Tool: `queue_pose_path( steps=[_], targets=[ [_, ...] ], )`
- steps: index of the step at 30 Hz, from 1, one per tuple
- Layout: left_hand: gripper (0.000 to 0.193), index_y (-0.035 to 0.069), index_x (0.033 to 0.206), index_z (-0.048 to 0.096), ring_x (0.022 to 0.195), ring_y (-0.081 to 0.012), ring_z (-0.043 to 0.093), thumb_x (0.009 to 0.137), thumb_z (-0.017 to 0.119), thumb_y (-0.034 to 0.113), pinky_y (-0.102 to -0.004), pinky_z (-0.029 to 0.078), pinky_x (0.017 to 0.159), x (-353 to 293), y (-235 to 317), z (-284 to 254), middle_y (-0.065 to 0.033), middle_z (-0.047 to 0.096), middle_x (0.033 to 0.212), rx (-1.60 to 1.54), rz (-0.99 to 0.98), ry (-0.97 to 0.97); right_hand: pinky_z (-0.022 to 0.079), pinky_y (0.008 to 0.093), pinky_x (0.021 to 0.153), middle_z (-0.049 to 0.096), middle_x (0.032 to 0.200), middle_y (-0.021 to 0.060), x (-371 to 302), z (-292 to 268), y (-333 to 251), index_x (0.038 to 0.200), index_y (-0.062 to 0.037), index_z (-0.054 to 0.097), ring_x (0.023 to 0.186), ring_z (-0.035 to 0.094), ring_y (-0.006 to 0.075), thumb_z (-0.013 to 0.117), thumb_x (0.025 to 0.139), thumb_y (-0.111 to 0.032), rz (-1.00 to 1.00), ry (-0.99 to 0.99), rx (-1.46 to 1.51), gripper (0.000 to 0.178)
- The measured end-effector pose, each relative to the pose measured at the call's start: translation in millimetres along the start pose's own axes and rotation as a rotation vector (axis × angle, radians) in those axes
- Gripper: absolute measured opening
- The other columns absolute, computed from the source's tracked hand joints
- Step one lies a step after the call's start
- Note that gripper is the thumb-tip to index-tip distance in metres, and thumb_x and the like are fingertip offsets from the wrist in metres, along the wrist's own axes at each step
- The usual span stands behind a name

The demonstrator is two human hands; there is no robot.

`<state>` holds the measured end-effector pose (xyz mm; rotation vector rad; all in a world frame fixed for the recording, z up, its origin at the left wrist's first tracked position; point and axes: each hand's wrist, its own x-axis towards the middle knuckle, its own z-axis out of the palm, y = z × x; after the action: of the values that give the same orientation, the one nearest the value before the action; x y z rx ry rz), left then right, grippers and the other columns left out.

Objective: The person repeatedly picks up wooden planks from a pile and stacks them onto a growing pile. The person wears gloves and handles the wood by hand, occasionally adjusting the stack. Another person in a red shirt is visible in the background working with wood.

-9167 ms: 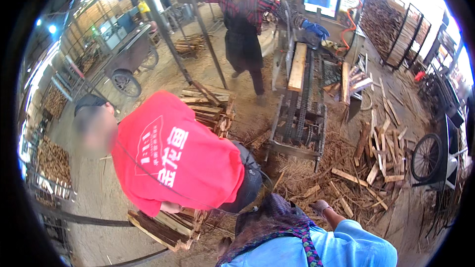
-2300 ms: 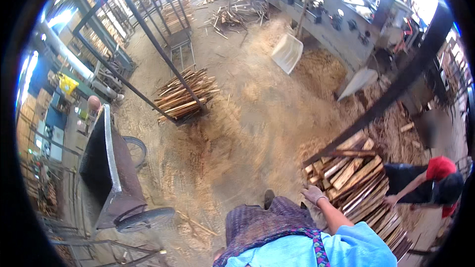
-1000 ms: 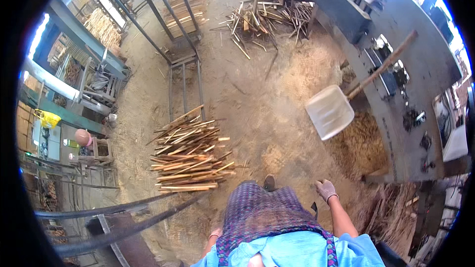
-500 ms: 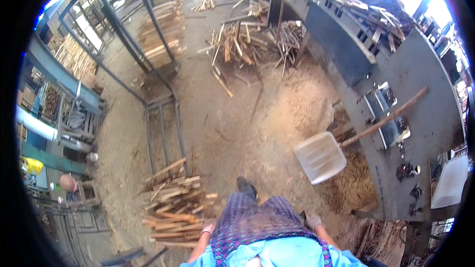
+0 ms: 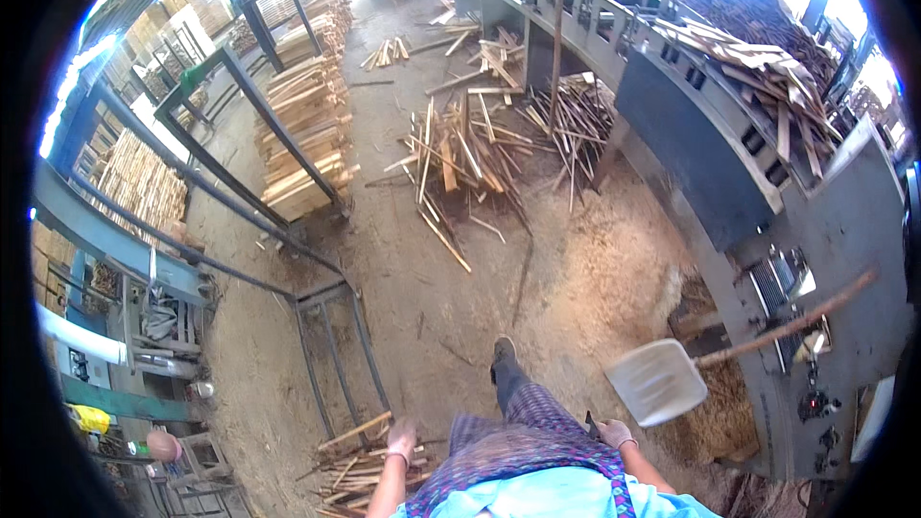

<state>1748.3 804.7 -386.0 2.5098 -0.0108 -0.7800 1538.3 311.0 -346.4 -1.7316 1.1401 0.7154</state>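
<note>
My left hand [image 5: 402,438], in a pale glove, hangs with its fingers stretched out and holds nothing I can see. It is over a heap of wood strips [image 5: 355,482] at the lower edge. At my right side, my gloved right hand [image 5: 612,432] is closed round a small dark pointed tool [image 5: 592,422], whose exact kind I cannot make out. Nearest to that hand is a shovel [image 5: 657,384] with a pale, wide blade and a long wooden handle, leaning against the grey machine [image 5: 854,221].
A metal frame [image 5: 331,364] lies on the floor ahead to the left, joined to upright bars. Beyond it runs a long stack of boards [image 5: 307,115]. Scrap wood [image 5: 470,153] lies scattered farther ahead. Sawdust [image 5: 633,269] is heaped beside the machine on the right.
I have stepped forward, with one foot now out in front. The wood heap has slid down toward the lower edge. My left hand has swung forward; my right still holds the dark tool.
</note>
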Motion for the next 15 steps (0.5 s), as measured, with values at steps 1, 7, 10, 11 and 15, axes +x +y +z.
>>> queue_pose_path(
  steps=[1, 7, 10, 11, 15],
  targets=[
    [0.029, 0.005, 0.099, 0.072, 0.104, -0.0430, 0.066, 0.095, 0.049, 0.023, -0.0502, 0.052, 0.087, 15.0, -19.9, 7.6, -0.0259, 0.070, 0.103, 0.307, 0.144, -0.003, 0.054, 0.0369, 0.059, 0.070, 0.075, 0.0102, 27.4, -10.2, -24.3, 0.084, -0.0004, 0.072, 0.064, 0.067, 0.0206, 0.059, 0.093, -0.041, 0.005, -0.026, -0.107, 0.044],
    [0.029, 0.005, 0.098, 0.075, 0.097, -0.0410, 0.069, 0.096, 0.051, 0.022, -0.0519, 0.054, 0.083, 31.5, 4.6, 15.1, -0.0234, 0.072, 0.098, -0.001, -0.204, -0.142, 0.056, 0.0429, 0.076, 0.074, 0.080, 0.0150, 189.0, -55.6, -146.5, 0.100, -0.0011, 0.073, 0.078, 0.073, 0.0282, 0.053, 0.093, -0.056, -0.222, 0.026, -0.547, 0.059],
    [0.030, 0.004, 0.100, 0.075, 0.097, -0.0397, 0.070, 0.097, 0.051, 0.023, -0.0512, 0.054, 0.082, 57.3, 11.7, 12.0, -0.0222, 0.072, 0.099, -0.028, -0.258, -0.156, 0.053, 0.0483, 0.095, 0.073, 0.107, 0.0247, 196.6, -92.7, -297.8, 0.112, -0.0048, 0.075, 0.107, 0.069, 0.0405, 0.055, 0.090, -0.051, -0.275, 0.043, -0.434, 0.054],
    [0.031, 0.004, 0.101, 0.075, 0.097, -0.0393, 0.070, 0.097, 0.051, 0.023, -0.0510, 0.054, 0.082, 68.5, 15.0, 6.6, -0.0218, 0.072, 0.099, -0.024, -0.250, -0.162, 0.053, 0.0479, 0.094, 0.073, 0.109, 0.0246, 201.4, -100.6, -332.7, 0.115, -0.0058, 0.074, 0.108, 0.069, 0.0405, 0.055, 0.091, -0.049, -0.307, 0.074, -0.419, 0.053],
    [0.032, 0.003, 0.103, 0.074, 0.097, -0.0376, 0.070, 0.097, 0.051, 0.025, -0.0500, 0.054, 0.082, 133.0, 25.5, -19.3, -0.0202, 0.073, 0.100, 0.035, -0.163, -0.223, 0.056, 0.0414, 0.071, 0.073, 0.083, 0.0164, 253.8, -121.5, -397.8, 0.113, -0.0040, 0.072, 0.078, 0.073, 0.0271, 0.055, 0.093, -0.046, -0.468, 0.248, -0.376, 0.049]
  ],
)
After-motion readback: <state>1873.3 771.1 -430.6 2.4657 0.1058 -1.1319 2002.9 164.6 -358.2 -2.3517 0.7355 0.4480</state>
